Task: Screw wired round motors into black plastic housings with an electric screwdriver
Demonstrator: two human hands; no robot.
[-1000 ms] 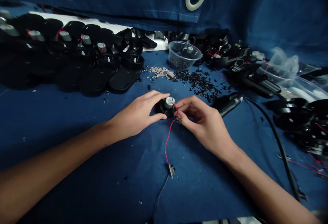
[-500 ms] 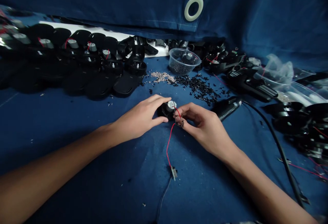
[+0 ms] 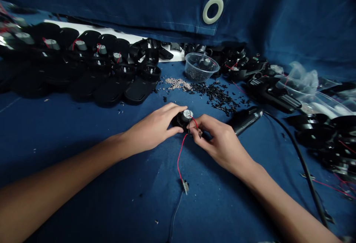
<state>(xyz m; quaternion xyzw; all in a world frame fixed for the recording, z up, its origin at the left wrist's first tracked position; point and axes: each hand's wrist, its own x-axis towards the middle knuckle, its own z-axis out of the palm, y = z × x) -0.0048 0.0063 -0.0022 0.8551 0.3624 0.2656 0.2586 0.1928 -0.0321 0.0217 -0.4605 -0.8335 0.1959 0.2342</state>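
Note:
In the head view a small electric motor [image 3: 187, 115] with a pale round end stands in a black plastic housing [image 3: 179, 125]. My left hand [image 3: 154, 126] holds this housing between thumb and fingers from the left. Pinched at the motor's right side, the fingers of my right hand [image 3: 215, 135] grip thin wires. A red wire [image 3: 194, 121] loops from the motor to a small brownish part [image 3: 200, 133] against my right thumb. Another red wire [image 3: 178, 157] trails toward me to a small circuit board [image 3: 185, 186] on the blue cloth, with a dark wire [image 3: 174, 213] running on from it.
Beyond my hands lie silver screws [image 3: 178, 84], black small parts [image 3: 218, 96] and a clear bowl [image 3: 201, 67]. Black housings [image 3: 140, 87] line the left. On the right are a black corded tool [image 3: 247, 120], its cable [image 3: 299, 157] and a clear tray [image 3: 328, 102].
The small circuit board and its red wire have shifted slightly left. My right fingers have moved a little at the wires, and the brownish part has turned. The left hand keeps its hold.

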